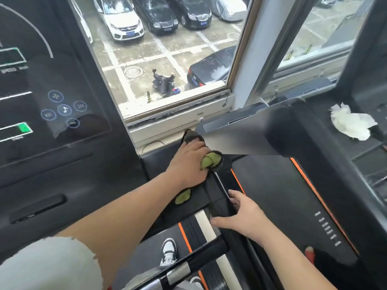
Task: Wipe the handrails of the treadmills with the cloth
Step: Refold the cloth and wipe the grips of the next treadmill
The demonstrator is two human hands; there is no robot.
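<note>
- Nearest my view, at the lower left of the frame, is the pale sleeve [52, 266] of the left arm, which reaches up toward the centre.
- The left hand [188, 162] lies on top of the cloth [210, 161], its fingers curled over it and grasping it against the black handrail [201, 195]. Green folds bulge out by the thumb and under the wrist.
- The right hand [240, 212], just below centre, is released. Its fingers are spread and rest on the rail's edge, holding nothing.
- I judge the cloth soft, light and limp. It will bunch and slip off unless a palm pins it, so I'd hold it wadded and wrapped over the rail's edge.
- The handrail looks rigid, smooth and fixed, so it can take firm pressure, and the free hand can brace on it.
- A grey upright [240, 139] of the next treadmill crosses right of centre, close to the cloth. A crumpled white tissue [351, 124] lies at the right.
</note>
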